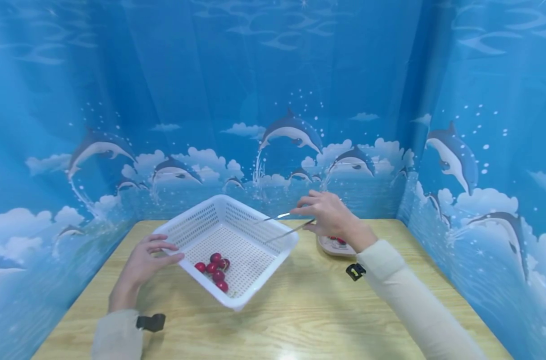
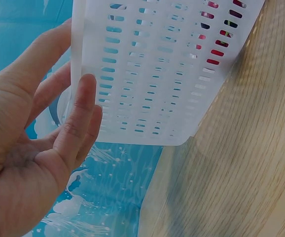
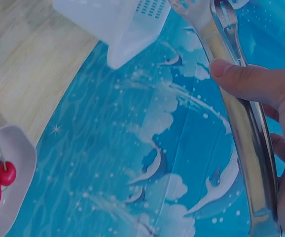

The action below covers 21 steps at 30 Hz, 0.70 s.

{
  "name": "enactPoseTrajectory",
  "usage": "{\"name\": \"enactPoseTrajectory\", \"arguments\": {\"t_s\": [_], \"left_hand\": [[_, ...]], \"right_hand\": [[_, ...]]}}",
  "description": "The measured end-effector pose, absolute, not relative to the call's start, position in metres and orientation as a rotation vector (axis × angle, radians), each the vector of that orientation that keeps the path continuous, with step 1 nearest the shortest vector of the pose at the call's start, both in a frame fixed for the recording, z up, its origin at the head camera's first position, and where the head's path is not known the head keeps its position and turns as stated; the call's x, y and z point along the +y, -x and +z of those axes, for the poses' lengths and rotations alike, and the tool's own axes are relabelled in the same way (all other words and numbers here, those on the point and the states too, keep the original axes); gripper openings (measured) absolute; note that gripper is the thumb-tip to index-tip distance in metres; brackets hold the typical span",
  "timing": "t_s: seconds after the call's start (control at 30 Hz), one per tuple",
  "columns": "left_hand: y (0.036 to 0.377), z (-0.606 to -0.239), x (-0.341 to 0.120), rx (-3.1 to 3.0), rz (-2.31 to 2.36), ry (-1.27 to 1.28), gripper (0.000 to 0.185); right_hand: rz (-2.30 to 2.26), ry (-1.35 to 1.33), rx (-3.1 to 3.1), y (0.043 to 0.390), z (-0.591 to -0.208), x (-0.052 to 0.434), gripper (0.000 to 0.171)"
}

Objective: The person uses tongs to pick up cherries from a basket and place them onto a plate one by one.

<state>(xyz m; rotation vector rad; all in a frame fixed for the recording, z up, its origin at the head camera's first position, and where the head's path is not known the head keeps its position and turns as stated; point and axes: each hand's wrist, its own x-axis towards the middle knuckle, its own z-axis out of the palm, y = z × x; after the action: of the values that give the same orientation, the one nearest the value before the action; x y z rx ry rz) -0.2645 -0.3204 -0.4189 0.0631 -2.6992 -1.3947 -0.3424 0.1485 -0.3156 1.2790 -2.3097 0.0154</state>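
left hand (image 1: 149, 257) steadying basket (image 1: 255, 295), right hand (image 1: 329, 214) pinching tongs (image 1: 282, 225)

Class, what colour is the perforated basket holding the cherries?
White; the basket shows best in the head view.

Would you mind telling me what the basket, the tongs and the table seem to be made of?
The basket looks like white moulded plastic, matte and slightly translucent, with rows of slots through which red fruit shows. The tongs, held by the right hand, appear to be polished metal, probably stainless steel, given the mirror-like sheen. The table shows pale wood grain with a light gloss; solid wood or laminate cannot be told.
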Motion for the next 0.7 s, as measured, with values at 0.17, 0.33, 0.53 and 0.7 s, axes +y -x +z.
{"name": "enactPoseTrajectory", "arguments": {"t_s": [0.17, 0.33, 0.53, 0.7], "left_hand": [[0.265, -0.419, -0.320, -2.697, -1.380, -0.061, 0.055], [0.265, -0.420, -0.320, -2.694, -1.375, -0.057, 0.055], [0.265, -0.420, -0.320, -2.688, -1.379, -0.044, 0.054], [0.265, -0.420, -0.320, -2.691, -1.393, -0.041, 0.054]], "right_hand": [[0.012, -1.331, -2.276, 0.339, -0.315, 0.135, 0.046], [-0.014, -1.377, -2.289, 0.336, -0.311, 0.121, 0.044], [-0.024, -1.424, -2.338, 0.331, -0.305, 0.105, 0.042], [-0.065, -1.439, -2.371, 0.327, -0.302, 0.094, 0.041]]}}
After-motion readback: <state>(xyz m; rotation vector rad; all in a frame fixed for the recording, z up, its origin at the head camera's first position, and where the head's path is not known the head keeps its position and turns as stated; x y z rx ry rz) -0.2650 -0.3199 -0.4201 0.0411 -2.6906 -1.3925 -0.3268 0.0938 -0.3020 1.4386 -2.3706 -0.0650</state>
